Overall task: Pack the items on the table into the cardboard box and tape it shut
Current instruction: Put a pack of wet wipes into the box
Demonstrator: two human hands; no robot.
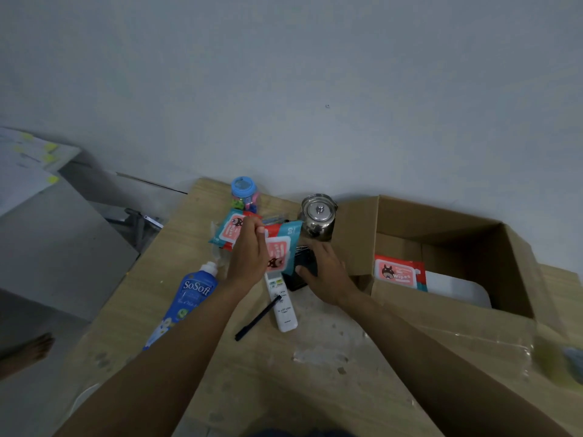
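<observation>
An open cardboard box [457,313] stands at the right of the table, with a pack of wipes [398,272] and a white item [454,290] inside. My left hand [249,253] pinches a red and teal wipes pack [280,252], lifted on edge above the table. Another wipes pack [228,231] lies flat behind it. My right hand [328,274] grips a black object [301,271] lying on the table. Near the hands are a steel kettle [318,217], a white remote [284,305], a black pen [257,320], a blue SoSoft pouch [186,302] and a blue-lidded jar [244,193].
The wooden table [315,373] stands against a grey wall. The box's near flap [467,339] folds out over the table, with a roll of tape [572,362] at the right edge. A grey desk with papers [28,165] is at the left, and a bare foot [30,350] on the floor.
</observation>
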